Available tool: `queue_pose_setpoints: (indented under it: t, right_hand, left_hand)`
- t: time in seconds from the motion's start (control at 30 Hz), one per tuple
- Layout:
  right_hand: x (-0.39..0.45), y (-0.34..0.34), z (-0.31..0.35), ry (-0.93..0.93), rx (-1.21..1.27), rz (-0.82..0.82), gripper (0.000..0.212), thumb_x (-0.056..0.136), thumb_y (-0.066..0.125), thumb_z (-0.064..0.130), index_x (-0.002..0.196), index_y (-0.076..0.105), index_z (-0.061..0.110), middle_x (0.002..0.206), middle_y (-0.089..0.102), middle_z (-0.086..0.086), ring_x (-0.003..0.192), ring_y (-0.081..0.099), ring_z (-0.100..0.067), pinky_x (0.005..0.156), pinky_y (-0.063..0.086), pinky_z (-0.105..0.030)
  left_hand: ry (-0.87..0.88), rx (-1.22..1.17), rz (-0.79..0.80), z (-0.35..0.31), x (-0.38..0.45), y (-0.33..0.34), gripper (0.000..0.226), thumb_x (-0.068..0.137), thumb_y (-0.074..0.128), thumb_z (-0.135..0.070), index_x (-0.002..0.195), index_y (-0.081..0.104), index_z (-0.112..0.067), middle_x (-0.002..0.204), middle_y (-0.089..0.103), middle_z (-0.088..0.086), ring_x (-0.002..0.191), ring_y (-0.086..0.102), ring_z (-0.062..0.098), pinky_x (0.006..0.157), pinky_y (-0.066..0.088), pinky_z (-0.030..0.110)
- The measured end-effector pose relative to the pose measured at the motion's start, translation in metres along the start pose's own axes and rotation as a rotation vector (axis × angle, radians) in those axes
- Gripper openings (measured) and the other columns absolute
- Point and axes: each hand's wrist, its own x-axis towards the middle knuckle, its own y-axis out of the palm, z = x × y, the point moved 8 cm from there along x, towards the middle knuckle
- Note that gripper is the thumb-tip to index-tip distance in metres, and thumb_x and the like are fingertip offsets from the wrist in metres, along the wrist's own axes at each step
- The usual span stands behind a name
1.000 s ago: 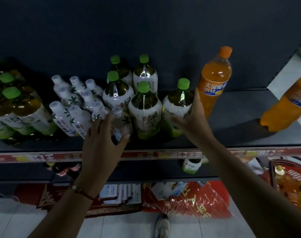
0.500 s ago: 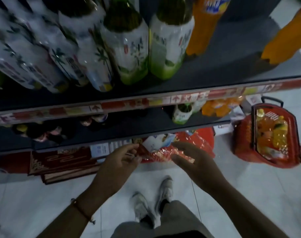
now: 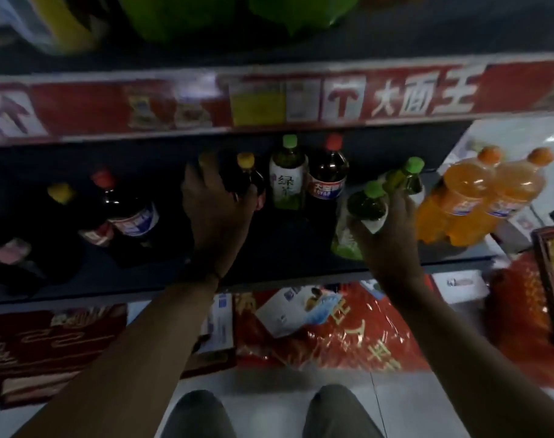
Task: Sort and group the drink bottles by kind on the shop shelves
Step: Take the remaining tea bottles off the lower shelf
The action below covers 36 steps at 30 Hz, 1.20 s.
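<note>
On the lower shelf, the left hand grasps a dark yellow-capped bottle with curled fingers. The right hand grips a tilted green tea bottle, near 2 orange soda bottles.

On the lower shelf, cola bottles stand left, tea bottle centre, orange sodas right

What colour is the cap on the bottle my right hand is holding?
Green: the cap on the bottle in the right hand, head view.

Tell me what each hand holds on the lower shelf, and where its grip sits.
Right hand: green-capped tea bottle, gripped at the shoulder. Left hand: dark yellow-capped bottle, around its upper body.
</note>
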Motion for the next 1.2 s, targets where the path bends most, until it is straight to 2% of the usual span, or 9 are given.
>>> queue_pose_setpoints:
  t: [0.17,0.27,0.43,0.63,0.77,0.87,0.93,1.03,1.2]
  right_hand:
    - [0.020,0.038,-0.027,-0.098,-0.003,-0.124,0.100,0.078,0.077,0.038,0.153,0.016,0.016,0.152,0.032,-0.011,0.139,0.033,-0.027,0.112,0.035,-0.044]
    - [0.025,0.048,-0.039,-0.112,-0.008,-0.241,0.104,0.075,0.080,0.037,0.153,0.017,0.013,0.147,0.040,-0.013,0.135,0.037,-0.030,0.110,0.035,-0.046]
    - [0.043,0.041,-0.050,-0.161,0.033,-0.401,0.037,0.089,0.058,0.045,0.106,0.056,0.011,0.105,0.057,-0.011,0.102,0.052,-0.031,0.084,0.044,-0.042]
    - [0.022,0.046,-0.031,-0.180,0.247,-0.207,0.022,0.096,0.055,0.040,0.095,0.055,0.019,0.086,0.061,0.004,0.080,0.059,-0.012,0.063,0.039,-0.027]
    - [-0.009,0.061,0.003,-0.260,0.391,-0.046,0.016,0.094,0.058,0.038,0.101,0.060,0.024,0.087,0.067,0.012,0.082,0.063,0.003,0.066,0.046,-0.014]
    - [-0.028,0.074,0.039,-0.278,0.558,0.078,0.011,0.094,0.062,0.026,0.101,0.065,0.019,0.090,0.071,0.008,0.085,0.066,-0.001,0.071,0.051,-0.015]
    - [-0.034,0.087,0.064,-0.238,0.592,0.183,0.013,0.093,0.063,0.027,0.099,0.066,0.016,0.088,0.072,0.005,0.081,0.068,-0.002,0.071,0.053,-0.017]
    - [-0.024,0.110,0.091,-0.140,0.620,0.380,0.026,0.091,0.061,0.042,0.101,0.067,0.019,0.090,0.073,0.006,0.086,0.070,-0.006,0.076,0.057,-0.026]
    - [0.069,0.147,0.098,-0.024,0.533,0.193,0.069,0.096,0.054,0.033,0.153,0.021,0.015,0.156,0.029,-0.006,0.140,0.035,-0.022,0.111,0.035,-0.037]
  left_hand:
    - [0.248,0.304,-0.050,-0.002,0.010,0.048,0.099,0.076,0.065,-0.062,0.157,0.019,-0.027,0.160,0.021,0.022,0.149,0.013,0.044,0.117,0.011,0.063]
    - [0.288,0.389,-0.089,0.013,0.009,0.062,0.105,0.074,0.069,-0.063,0.157,0.018,-0.024,0.156,0.029,0.023,0.151,0.007,0.043,0.114,0.012,0.067]
    - [0.339,0.439,-0.214,0.017,0.009,0.061,0.104,0.071,0.073,-0.055,0.154,0.027,-0.012,0.138,0.051,0.019,0.148,0.020,0.045,0.110,0.026,0.063]
    - [0.378,0.442,-0.141,0.009,-0.005,0.057,0.106,0.078,0.065,-0.062,0.157,0.017,-0.009,0.155,0.033,0.022,0.149,0.014,0.046,0.116,0.019,0.063]
    - [0.510,0.053,0.178,0.001,-0.066,0.060,0.099,0.086,0.060,-0.063,0.158,-0.002,-0.033,0.166,0.010,-0.004,0.154,-0.003,0.019,0.123,0.014,0.051]
    - [0.314,-0.665,0.679,-0.007,-0.125,0.076,0.098,0.088,0.075,-0.017,0.149,0.006,-0.049,0.149,0.035,-0.036,0.140,0.034,-0.006,0.107,0.043,0.024]
    - [0.185,-0.823,0.556,0.010,-0.126,0.077,0.101,0.081,0.077,0.001,0.145,0.017,-0.048,0.141,0.049,-0.030,0.132,0.051,0.005,0.096,0.050,0.021]
    - [0.048,-0.819,0.327,0.041,-0.108,0.064,0.097,0.076,0.084,-0.014,0.147,0.025,-0.044,0.140,0.048,-0.023,0.122,0.056,-0.002,0.090,0.054,0.018]
    - [-0.183,-0.914,0.104,0.093,-0.112,0.041,0.082,0.068,0.085,-0.023,0.130,0.040,-0.052,0.128,0.058,-0.015,0.106,0.063,0.000,0.080,0.058,0.023]
